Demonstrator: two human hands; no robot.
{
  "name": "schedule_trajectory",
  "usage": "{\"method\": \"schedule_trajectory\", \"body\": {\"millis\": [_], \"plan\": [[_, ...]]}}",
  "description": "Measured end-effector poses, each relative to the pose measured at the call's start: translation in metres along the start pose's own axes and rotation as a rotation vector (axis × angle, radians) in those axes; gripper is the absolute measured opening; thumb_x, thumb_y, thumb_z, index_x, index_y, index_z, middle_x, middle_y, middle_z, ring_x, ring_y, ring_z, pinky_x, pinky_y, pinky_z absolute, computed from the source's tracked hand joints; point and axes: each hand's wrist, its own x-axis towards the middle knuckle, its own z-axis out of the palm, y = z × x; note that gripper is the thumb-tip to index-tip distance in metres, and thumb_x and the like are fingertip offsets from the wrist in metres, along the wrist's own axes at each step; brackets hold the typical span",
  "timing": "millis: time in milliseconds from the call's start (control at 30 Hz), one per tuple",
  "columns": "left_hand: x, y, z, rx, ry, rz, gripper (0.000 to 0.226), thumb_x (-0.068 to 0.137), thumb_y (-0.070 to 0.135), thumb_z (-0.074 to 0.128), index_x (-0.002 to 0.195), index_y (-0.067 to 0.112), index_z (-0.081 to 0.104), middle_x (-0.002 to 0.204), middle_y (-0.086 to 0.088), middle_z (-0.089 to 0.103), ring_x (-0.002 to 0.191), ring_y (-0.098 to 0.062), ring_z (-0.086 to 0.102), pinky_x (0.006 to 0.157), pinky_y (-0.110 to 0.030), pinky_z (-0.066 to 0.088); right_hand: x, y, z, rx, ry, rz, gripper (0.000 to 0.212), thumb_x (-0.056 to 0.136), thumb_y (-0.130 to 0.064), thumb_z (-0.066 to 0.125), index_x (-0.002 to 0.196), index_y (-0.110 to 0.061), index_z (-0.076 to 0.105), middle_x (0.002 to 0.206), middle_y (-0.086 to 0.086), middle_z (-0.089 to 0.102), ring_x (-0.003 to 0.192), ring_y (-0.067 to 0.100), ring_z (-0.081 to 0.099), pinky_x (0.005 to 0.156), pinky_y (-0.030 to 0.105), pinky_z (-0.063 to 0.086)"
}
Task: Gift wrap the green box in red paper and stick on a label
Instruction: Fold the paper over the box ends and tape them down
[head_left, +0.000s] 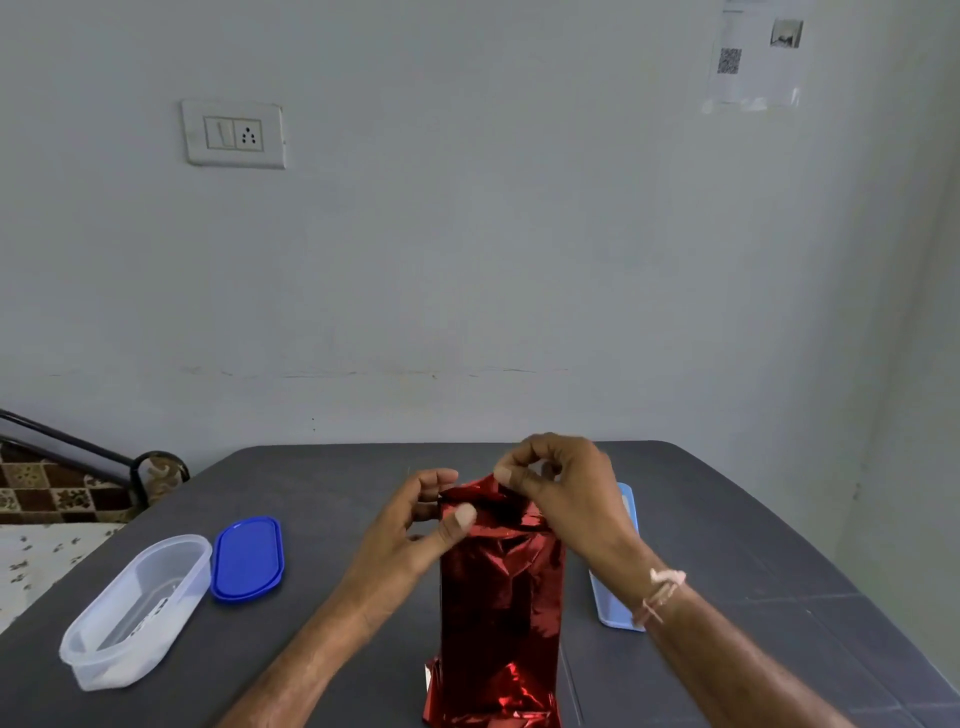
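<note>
Pinching red paper (498, 613) top: left hand (410, 530), right hand (561, 493).

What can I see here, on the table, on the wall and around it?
wrapped box: one, shiny red paper, upright mid-table
clear tub: one, see-through, table's left, open
lid: one, dark blue, right of the clear tub
pale tub: one, light blue, behind the right arm
table: one, dark grey
switch plate: one, white, wall left
printed sheet: one, white, wall top right
patterned cloth: one, brown and cream, far left
wrist thread: one, pinkish, right wrist
hands: two; left hand grips the box's top, right hand pinches its fold
</note>
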Motion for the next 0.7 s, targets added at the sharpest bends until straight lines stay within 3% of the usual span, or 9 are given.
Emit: {"method": "schedule_trajectory", "body": {"millis": [100, 233, 367, 467, 533, 600, 700], "plan": [[0.012, 0.014, 0.000, 0.002, 0.014, -0.010, 0.039, 0.086, 0.060, 0.071, 0.118, 0.038, 0.071, 0.111, 0.013, 0.074, 0.104, -0.008, 0.070, 0.095, -0.033, 0.057, 0.030, -0.009, -0.002, 0.055, -0.002, 0.002, 0.011, 0.082, -0.021, 0.082, 0.076, -0.028, 0.078, 0.075, -0.014, 0.075, 0.070, 0.013, 0.071, 0.077, 0.039, 0.062], [0.028, 0.031, 0.005, 0.023, 0.047, 0.036, 0.011, 0.096, 0.023, 0.070, 0.096, 0.019, 0.079, 0.087, -0.003, 0.080, 0.079, -0.015, 0.076, 0.073, -0.026, 0.058, 0.048, -0.007, 0.002, 0.071, -0.006, -0.014, 0.007, 0.086, -0.019, 0.080, 0.080, -0.024, 0.079, 0.081, -0.010, 0.077, 0.074, 0.011, 0.071, 0.081, 0.039, 0.062], [0.038, 0.026, 0.008, -0.006, 0.071, 0.005, 0.020, 0.099, 0.024, 0.067, 0.086, 0.013, 0.078, 0.081, -0.007, 0.078, 0.075, -0.021, 0.074, 0.069, -0.028, 0.055, 0.044, 0.013, -0.001, 0.144, 0.062, -0.022, 0.008, 0.092, -0.019, 0.075, 0.087, -0.026, 0.074, 0.085, -0.009, 0.074, 0.076, 0.009, 0.066, 0.076, 0.032, 0.057], [0.042, 0.021, 0.010, -0.109, 0.082, -0.065, 0.027, 0.102, 0.027, 0.062, 0.095, 0.006, 0.077, 0.089, -0.013, 0.078, 0.085, -0.029, 0.076, 0.073, -0.028, 0.057, 0.032, 0.027, -0.006, 0.143, -0.037, -0.079, 0.015, 0.093, -0.013, 0.073, 0.092, -0.028, 0.073, 0.093, -0.011, 0.074, 0.082, 0.008, 0.064, 0.082, 0.030, 0.056], [0.043, 0.022, 0.013, -0.183, 0.081, -0.124, 0.028, 0.103, 0.026, 0.059, 0.099, 0.006, 0.078, 0.092, -0.013, 0.079, 0.087, -0.025, 0.077, 0.072, -0.023, 0.057, 0.027, 0.033, -0.011, 0.107, -0.131, -0.140, 0.023, 0.094, -0.011, 0.071, 0.100, -0.033, 0.074, 0.105, -0.013, 0.070, 0.088, 0.006, 0.062, 0.089, 0.028, 0.055], [0.045, 0.023, 0.015, -0.220, 0.083, -0.164, 0.028, 0.104, 0.027, 0.058, 0.101, 0.008, 0.079, 0.094, -0.012, 0.080, 0.089, -0.024, 0.077, 0.073, -0.024, 0.057, 0.028, 0.035, -0.017, 0.016, -0.213, -0.217, 0.033, 0.095, -0.010, 0.069, 0.110, -0.039, 0.074, 0.115, -0.014, 0.063, 0.093, 0.005, 0.061, 0.090, 0.021, 0.052], [0.047, 0.025, 0.016, -0.261, 0.082, -0.215, 0.030, 0.103, 0.031, 0.058, 0.103, 0.010, 0.079, 0.097, -0.014, 0.080, 0.092, -0.028, 0.077, 0.084, -0.034, 0.058, 0.037, 0.034, -0.020, -0.259, -0.288, -0.341, 0.040, 0.098, -0.017, 0.067, 0.123, -0.049, 0.066, 0.124, -0.020, 0.052, 0.093, 0.005, 0.063, 0.086, 0.030, 0.056]]}}
